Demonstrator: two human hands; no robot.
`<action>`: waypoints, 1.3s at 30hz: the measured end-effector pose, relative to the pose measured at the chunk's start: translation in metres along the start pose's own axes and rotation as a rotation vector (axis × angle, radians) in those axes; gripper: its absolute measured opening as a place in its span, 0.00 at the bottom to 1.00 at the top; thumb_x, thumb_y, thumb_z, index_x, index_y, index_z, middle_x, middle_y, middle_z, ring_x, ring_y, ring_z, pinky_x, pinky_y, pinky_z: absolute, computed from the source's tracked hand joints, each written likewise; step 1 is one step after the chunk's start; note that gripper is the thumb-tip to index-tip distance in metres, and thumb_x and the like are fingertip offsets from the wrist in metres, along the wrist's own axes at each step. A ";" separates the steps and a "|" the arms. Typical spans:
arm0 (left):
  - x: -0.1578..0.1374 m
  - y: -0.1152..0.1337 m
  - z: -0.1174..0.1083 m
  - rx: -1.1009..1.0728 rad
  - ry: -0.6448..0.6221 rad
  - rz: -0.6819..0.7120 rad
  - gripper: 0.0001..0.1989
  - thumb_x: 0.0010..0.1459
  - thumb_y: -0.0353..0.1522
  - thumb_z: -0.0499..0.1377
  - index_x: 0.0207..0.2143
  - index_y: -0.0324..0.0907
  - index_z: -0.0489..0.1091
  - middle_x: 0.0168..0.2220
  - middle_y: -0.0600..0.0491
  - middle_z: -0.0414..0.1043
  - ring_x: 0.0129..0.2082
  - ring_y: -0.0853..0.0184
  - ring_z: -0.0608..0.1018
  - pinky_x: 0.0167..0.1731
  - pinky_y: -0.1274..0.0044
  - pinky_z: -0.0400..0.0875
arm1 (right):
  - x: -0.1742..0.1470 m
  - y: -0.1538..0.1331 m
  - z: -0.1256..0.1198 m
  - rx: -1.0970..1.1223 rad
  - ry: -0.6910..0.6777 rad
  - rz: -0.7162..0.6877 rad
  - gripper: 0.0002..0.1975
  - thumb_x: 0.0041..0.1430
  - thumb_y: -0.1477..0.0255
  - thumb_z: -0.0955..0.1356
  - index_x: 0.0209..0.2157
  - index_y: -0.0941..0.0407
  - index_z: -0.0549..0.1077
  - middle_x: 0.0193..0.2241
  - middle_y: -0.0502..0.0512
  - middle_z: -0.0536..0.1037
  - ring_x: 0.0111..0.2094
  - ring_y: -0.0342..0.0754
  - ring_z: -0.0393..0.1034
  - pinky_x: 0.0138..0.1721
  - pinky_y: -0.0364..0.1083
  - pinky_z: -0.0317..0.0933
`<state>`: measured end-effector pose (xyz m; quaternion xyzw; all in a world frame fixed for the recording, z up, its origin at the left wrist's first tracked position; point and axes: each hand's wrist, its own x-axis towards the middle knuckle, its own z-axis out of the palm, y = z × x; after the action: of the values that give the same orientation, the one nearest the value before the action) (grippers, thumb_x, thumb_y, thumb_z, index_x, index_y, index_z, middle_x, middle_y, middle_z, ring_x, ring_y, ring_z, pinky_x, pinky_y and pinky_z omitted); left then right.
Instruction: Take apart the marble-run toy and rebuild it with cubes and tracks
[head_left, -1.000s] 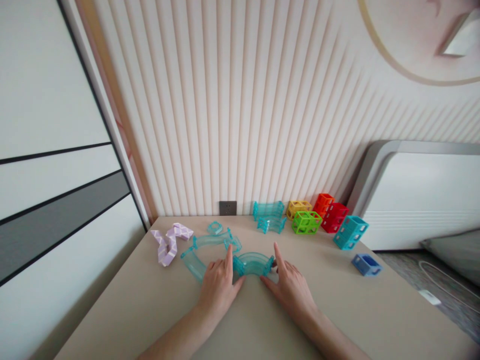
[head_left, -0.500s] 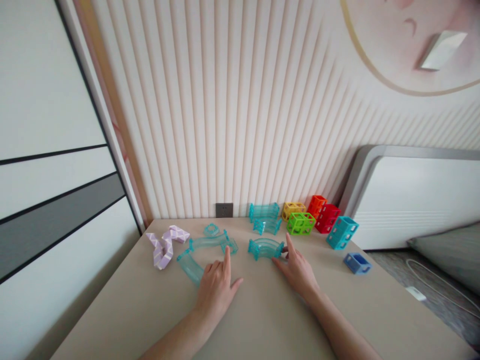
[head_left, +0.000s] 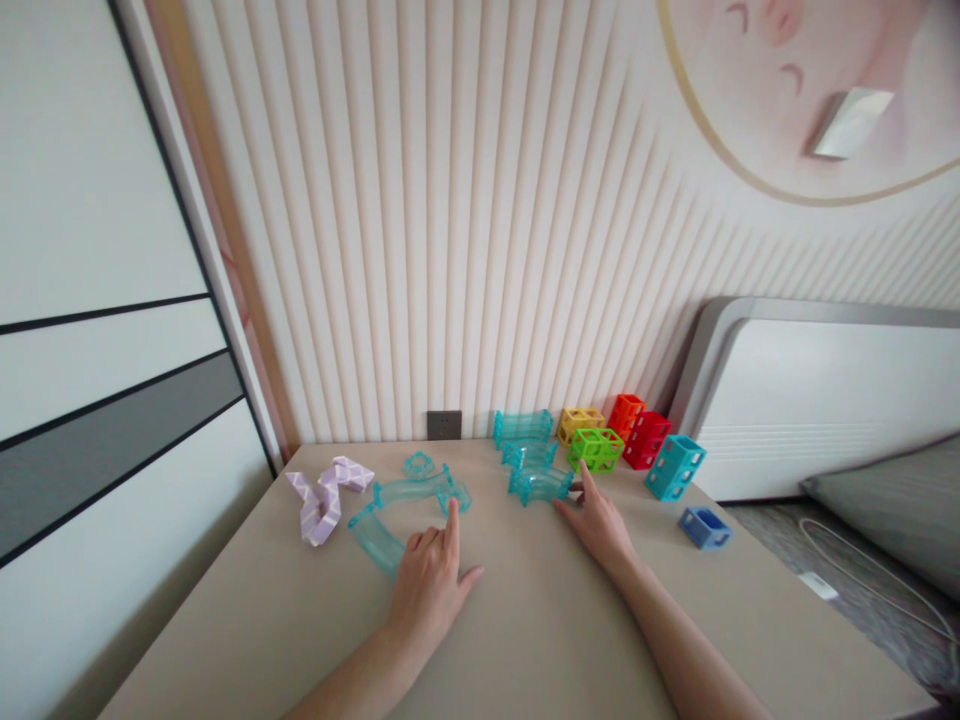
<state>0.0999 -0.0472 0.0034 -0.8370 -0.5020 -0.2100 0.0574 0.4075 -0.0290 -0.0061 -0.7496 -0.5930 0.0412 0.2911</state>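
Observation:
My right hand (head_left: 600,525) is at the right end of a curved, clear teal track piece (head_left: 541,486), its thumb and curled fingers closed on that end and its index finger stretched forward. Behind it lie a second curved teal piece (head_left: 529,455) and a straight teal piece (head_left: 523,427). My left hand (head_left: 429,580) holds nothing; its index finger points forward with the tip at a small teal connector (head_left: 459,494), and its thumb is spread. Two long teal pieces, one behind (head_left: 411,488) and one beside the hand (head_left: 375,540), form a bend.
Another teal connector (head_left: 418,464) lies farther back. A purple-and-white folding snake toy (head_left: 321,512) is at the left. Yellow (head_left: 579,421), green (head_left: 595,451), orange (head_left: 625,415), red (head_left: 646,440), teal (head_left: 675,468) and blue (head_left: 705,527) frame blocks stand at the right. A ribbed wall is behind.
My right hand has moved the curved teal track piece back and slightly right, closer to the other curved piece. My left hand has barely moved. The whole view has shifted slightly.

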 end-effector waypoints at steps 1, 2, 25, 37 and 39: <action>0.000 0.000 0.000 0.003 0.005 0.004 0.44 0.53 0.32 0.69 0.68 0.36 0.52 0.37 0.48 0.79 0.39 0.57 0.80 0.43 0.67 0.73 | 0.001 0.001 0.001 0.003 -0.002 -0.001 0.40 0.61 0.61 0.66 0.70 0.56 0.48 0.45 0.57 0.80 0.42 0.53 0.75 0.44 0.49 0.65; 0.000 0.000 0.000 0.005 0.009 0.005 0.45 0.53 0.33 0.69 0.68 0.36 0.52 0.37 0.48 0.79 0.38 0.57 0.80 0.43 0.67 0.73 | 0.002 0.002 0.002 0.005 -0.004 -0.002 0.41 0.61 0.61 0.66 0.70 0.56 0.48 0.45 0.57 0.80 0.42 0.54 0.75 0.44 0.50 0.65; 0.000 0.001 0.002 0.012 0.015 0.019 0.42 0.53 0.35 0.68 0.66 0.35 0.55 0.36 0.47 0.78 0.37 0.55 0.79 0.42 0.65 0.72 | 0.005 0.009 0.009 0.054 -0.009 -0.002 0.41 0.59 0.61 0.67 0.69 0.55 0.50 0.46 0.58 0.79 0.41 0.54 0.74 0.45 0.50 0.65; 0.000 0.001 0.000 0.007 -0.002 0.034 0.40 0.54 0.36 0.66 0.66 0.36 0.56 0.36 0.47 0.78 0.37 0.56 0.78 0.43 0.65 0.71 | -0.002 0.005 0.009 -0.066 -0.016 -0.028 0.44 0.61 0.60 0.67 0.71 0.57 0.43 0.54 0.64 0.75 0.53 0.59 0.72 0.53 0.54 0.63; 0.000 0.001 0.000 0.003 -0.009 0.034 0.40 0.55 0.36 0.66 0.66 0.35 0.56 0.37 0.47 0.78 0.38 0.55 0.78 0.43 0.65 0.71 | -0.005 0.002 0.009 -0.101 0.025 -0.059 0.45 0.60 0.60 0.68 0.71 0.59 0.44 0.56 0.67 0.73 0.56 0.61 0.69 0.56 0.56 0.62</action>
<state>0.1011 -0.0477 0.0034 -0.8463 -0.4883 -0.2045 0.0599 0.4042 -0.0300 -0.0161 -0.7459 -0.6126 -0.0066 0.2615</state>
